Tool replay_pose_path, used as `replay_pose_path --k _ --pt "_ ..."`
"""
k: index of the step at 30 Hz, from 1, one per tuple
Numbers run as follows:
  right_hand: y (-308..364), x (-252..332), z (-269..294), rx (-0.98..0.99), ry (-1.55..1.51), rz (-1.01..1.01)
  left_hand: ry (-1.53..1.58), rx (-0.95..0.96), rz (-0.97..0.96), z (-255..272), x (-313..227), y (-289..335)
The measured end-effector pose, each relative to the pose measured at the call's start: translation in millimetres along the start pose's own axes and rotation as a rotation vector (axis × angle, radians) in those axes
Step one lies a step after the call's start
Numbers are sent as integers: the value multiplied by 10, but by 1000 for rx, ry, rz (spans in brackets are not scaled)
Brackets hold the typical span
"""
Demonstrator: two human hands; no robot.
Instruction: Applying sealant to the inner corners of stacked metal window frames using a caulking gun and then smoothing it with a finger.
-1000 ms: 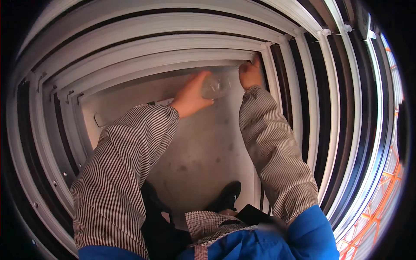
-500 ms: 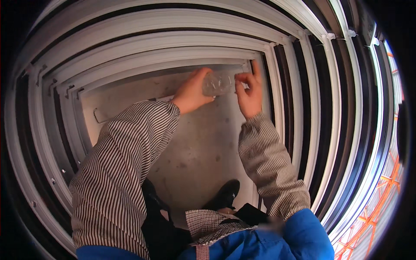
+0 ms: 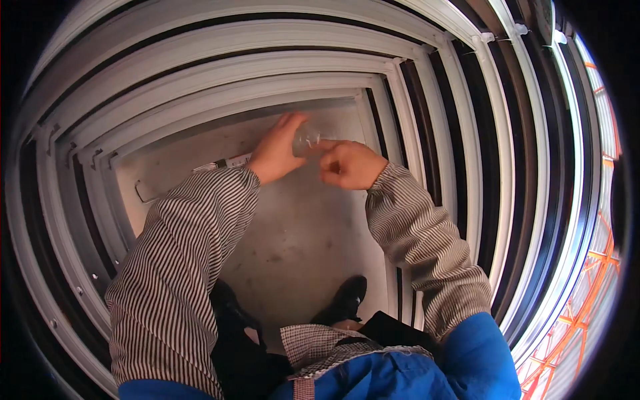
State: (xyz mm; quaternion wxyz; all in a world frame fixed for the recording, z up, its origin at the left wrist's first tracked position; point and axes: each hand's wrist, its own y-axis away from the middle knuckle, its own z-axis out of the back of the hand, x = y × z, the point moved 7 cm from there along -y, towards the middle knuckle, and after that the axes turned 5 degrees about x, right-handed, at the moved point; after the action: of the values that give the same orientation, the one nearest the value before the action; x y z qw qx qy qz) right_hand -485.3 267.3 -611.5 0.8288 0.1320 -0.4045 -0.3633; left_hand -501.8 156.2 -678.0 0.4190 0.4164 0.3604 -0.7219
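Observation:
My left hand (image 3: 275,152) is wrapped around a small clear, see-through container (image 3: 309,137), thumb on its near side and fingers on its far side. The container is held up over the grey floor. My right hand (image 3: 357,165) is close by on the right, index finger reaching to the container's right side and the other fingers curled toward the thumb. Whether those curled fingers pinch anything is hidden. Both forearms wear striped sleeve covers over blue sleeves.
Tiers of pale metal frames (image 3: 267,60) with dark gaps surround me on the left, far and right sides. A flat item with a white label (image 3: 238,161) lies beyond my left wrist. A wire handle (image 3: 141,193) is at the left. My dark shoe (image 3: 350,297) stands on the grey floor (image 3: 300,247).
The container and my left hand have shifted slightly left. My right hand has come down and left from the far right corner, turning so its index finger points at the container.

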Motion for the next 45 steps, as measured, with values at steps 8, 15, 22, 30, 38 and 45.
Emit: replay_pose_path --k 8,15,22,30,38,45 --pt "83 -954 150 -715 -517 -237 113 -48 203 71 310 144" --pt "-260 -1611 177 -693 -45 -542 75 -93 193 121 350 166" --pt "-302 -1766 192 -626 -9 -701 50 -95 173 86 315 157" --pt "-526 -2024 95 -568 202 -690 46 -87 166 95 309 162" --pt "-743 -2105 158 -345 398 -728 70 -76 160 59 278 154" --pt "-767 -2202 69 -390 263 -670 67 -69 161 50 305 156"
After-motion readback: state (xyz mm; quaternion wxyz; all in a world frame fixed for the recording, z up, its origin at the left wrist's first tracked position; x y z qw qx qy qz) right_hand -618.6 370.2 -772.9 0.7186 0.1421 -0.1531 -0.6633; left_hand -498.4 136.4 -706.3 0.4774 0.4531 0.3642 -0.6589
